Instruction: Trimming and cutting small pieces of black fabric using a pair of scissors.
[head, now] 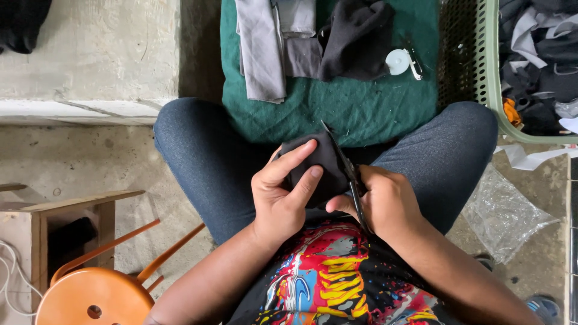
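Green cloth (361,114) spread ahead of the knees, with grey pieces (262,54) and a black piece (355,39) laid on it, apparently handled already. Basket (490,72) at right heaped with dark and grey fabric, seemingly waiting; by that measure, far more left than done. Clear plastic bag (503,213) on the floor by the right knee, orange stool (90,295) at lower left. Over the lap, between the knees: small black fabric (319,165), pinched in the left hand (280,198), thumb under, fingers curled over the top. Right hand (385,201) closed around scissors (349,174), blades running along the fabric's right edge, tip pointing away. Judged mid-trim on this one piece.

Hard to tell whether the blades are parted or closed, or what exactly gets cut. Small white round thing (397,61) on the cloth unclear. Basket cut off at the frame edge; depth hidden.
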